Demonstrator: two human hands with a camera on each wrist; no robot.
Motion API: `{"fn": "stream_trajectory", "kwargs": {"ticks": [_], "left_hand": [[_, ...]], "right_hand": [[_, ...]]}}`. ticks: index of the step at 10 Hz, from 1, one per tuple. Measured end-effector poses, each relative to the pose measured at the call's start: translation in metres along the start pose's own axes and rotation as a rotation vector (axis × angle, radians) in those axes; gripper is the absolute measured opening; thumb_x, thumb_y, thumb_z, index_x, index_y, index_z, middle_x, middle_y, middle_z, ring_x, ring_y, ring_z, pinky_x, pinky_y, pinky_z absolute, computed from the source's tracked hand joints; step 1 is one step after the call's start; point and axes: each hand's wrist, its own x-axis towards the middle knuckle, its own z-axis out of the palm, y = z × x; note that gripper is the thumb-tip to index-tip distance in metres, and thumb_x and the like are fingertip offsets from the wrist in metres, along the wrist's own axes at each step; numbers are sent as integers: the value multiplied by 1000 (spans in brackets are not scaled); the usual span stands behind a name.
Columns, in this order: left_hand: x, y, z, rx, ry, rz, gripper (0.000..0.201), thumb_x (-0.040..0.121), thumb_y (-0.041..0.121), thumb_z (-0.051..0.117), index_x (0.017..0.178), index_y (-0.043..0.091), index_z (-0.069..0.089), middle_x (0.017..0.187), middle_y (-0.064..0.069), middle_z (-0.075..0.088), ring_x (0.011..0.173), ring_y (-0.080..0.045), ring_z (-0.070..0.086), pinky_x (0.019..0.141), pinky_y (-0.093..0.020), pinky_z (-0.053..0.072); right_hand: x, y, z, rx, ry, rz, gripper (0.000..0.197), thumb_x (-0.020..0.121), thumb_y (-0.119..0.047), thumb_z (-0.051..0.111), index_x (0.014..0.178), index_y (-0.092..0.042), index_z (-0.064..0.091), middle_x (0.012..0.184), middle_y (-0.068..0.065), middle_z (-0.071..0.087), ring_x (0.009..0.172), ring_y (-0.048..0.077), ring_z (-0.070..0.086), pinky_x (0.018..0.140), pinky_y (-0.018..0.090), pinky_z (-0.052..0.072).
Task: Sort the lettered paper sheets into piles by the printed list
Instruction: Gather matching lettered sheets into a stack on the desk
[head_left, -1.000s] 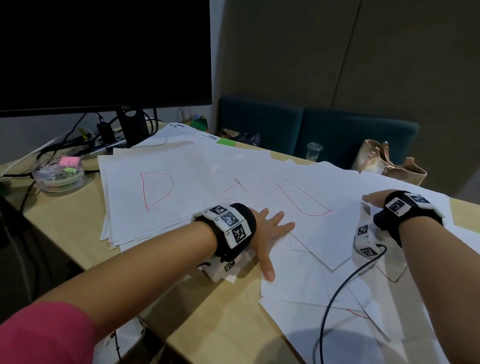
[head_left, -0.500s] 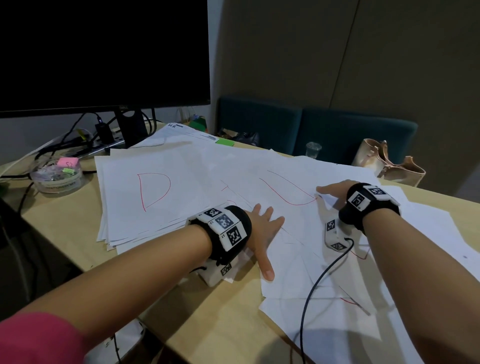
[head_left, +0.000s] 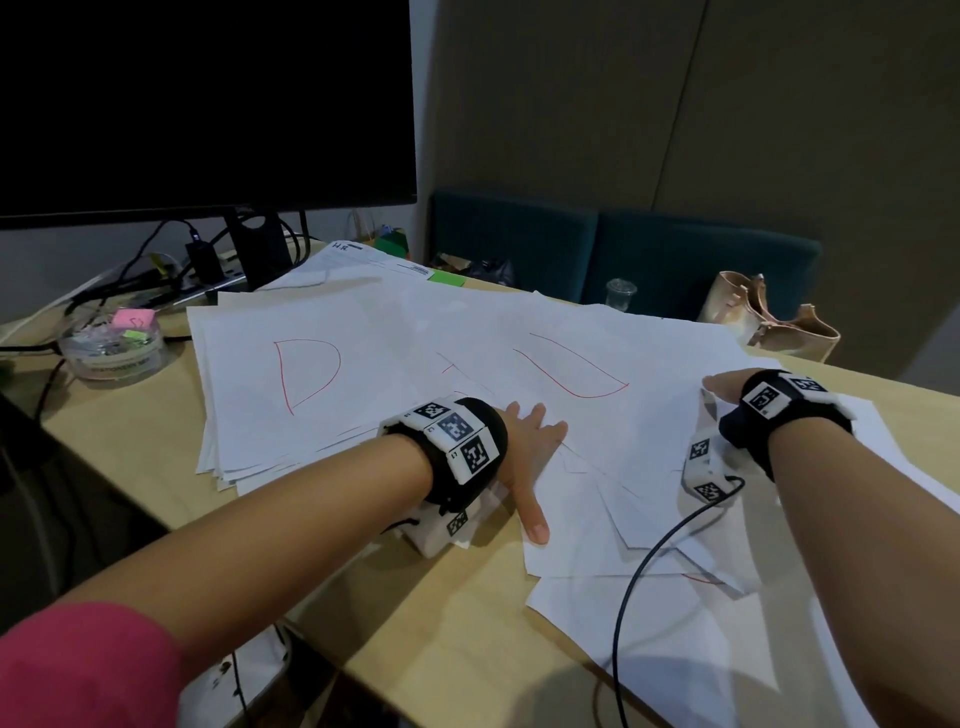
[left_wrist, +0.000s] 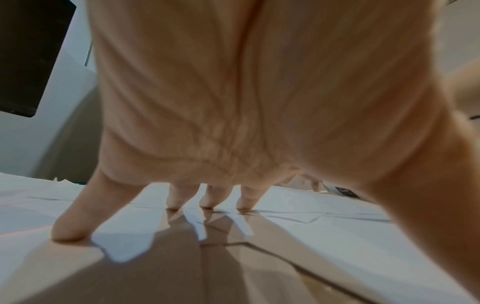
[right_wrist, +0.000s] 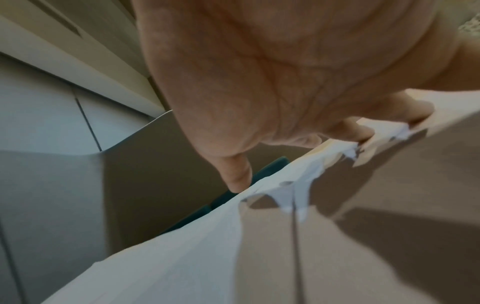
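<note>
Thin white sheets with red letters strewn over pale wooden tabletop, left hand splayed flat on them, right hand flat, fingers pressing sheet, black monitor behind.

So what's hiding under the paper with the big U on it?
More white sheets. Their corners stick out beneath the U sheet, one edge showing a red stroke. The letters on them are covered. The left hand presses flat on its near edge.

Legible marks: hand-drawn red letters on white sheets

Red "D" on the top sheet of the left pile; red "U", turned askew, on the middle sheet; small print on the far printed sheet and the label on the clear tub are too small to read.
</note>
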Motion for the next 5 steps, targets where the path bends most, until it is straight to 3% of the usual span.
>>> {"fn": "stream_trajectory", "kwargs": {"ticks": [1, 2, 3, 4, 5], "left_hand": [[-3, -1, 0, -49, -24, -1, 139, 56, 63, 81, 151, 24, -12, 159, -8, -16, 143, -41, -15, 108, -68, 14], [-3, -1, 1, -74, -31, -9, 136, 57, 61, 81, 151, 24, -10, 159, -7, -18, 143, -41, -19, 108, -70, 13], [-3, -2, 5, -45, 5, -30, 137, 56, 61, 82, 151, 21, -8, 158, -5, -21, 142, -40, -21, 108, -70, 15], [-8, -1, 5, -120, 6, 9, 139, 58, 57, 83, 150, 26, -17, 158, -3, -22, 143, -38, -21, 110, -68, 13], [-14, -1, 2, -132, 7, 4, 135, 59, 58, 82, 148, 37, -17, 158, -1, -22, 144, -37, -19, 107, -69, 12]], "right_hand": [[17, -16, 5, 108, -107, 9, 15, 93, -22, 52, 81, -14, 47, 133, 18, 49, 98, 25, 43, 64, 23, 39], [36, -29, 8, 105, -96, -44, 26, 98, -31, 47, 115, -11, 46, 147, 18, 36, 100, 20, 31, 64, 29, 33], [64, -42, 21, 361, -164, 3, 57, 96, -37, 51, 140, -3, 40, 146, 19, 38, 100, 22, 35, 82, 33, 36], [58, -55, 18, 383, -196, -24, 54, 88, -47, 59, 124, -7, 52, 128, 19, 53, 99, 25, 47, 91, 37, 41], [40, -63, 7, 456, -197, 5, 43, 85, -50, 63, 74, -11, 49, 88, 11, 54, 87, 25, 52, 83, 32, 38]]}}
